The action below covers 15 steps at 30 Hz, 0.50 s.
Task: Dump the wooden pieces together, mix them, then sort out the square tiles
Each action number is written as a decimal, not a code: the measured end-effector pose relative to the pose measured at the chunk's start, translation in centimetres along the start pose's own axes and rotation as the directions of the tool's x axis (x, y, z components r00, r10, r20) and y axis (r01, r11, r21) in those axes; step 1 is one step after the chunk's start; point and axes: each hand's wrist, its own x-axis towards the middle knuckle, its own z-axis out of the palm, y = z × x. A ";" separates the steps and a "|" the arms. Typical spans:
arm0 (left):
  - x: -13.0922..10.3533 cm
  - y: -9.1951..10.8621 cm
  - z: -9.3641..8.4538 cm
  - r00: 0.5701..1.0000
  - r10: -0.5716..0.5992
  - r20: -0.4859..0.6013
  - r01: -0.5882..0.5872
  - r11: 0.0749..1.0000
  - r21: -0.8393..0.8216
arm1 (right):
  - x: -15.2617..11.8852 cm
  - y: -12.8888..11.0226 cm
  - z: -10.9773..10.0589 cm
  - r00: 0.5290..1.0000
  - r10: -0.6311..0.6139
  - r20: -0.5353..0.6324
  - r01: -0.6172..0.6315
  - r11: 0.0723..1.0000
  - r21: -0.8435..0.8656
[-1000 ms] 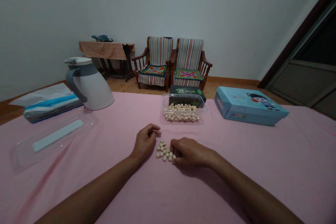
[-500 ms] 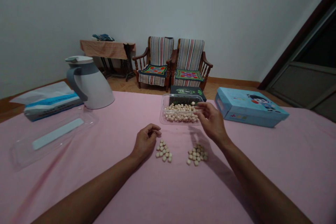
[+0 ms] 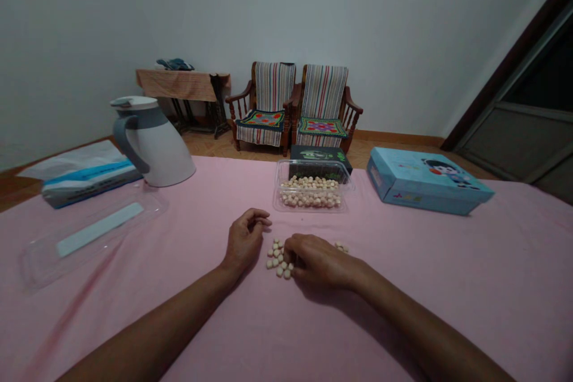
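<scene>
Pale pellets lie heaped at frame centre on the pink cloth, and I judge my right hand, fingers curled onto their edge, should nudge gently so none scatter, while my left hand rests loosely curled, holding nothing I can see.

Dim indoor light, soft shadows under the forearms, muted colours (slightly grainy), wide-angle bending at the edges
</scene>
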 end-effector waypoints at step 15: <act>0.0 0.8 0.1 0.999 -0.042 0.024 0.042 0.999 0.015 | 0.0 3.8 -6.0 0.637 0.227 -0.737 -0.075 0.969 0.234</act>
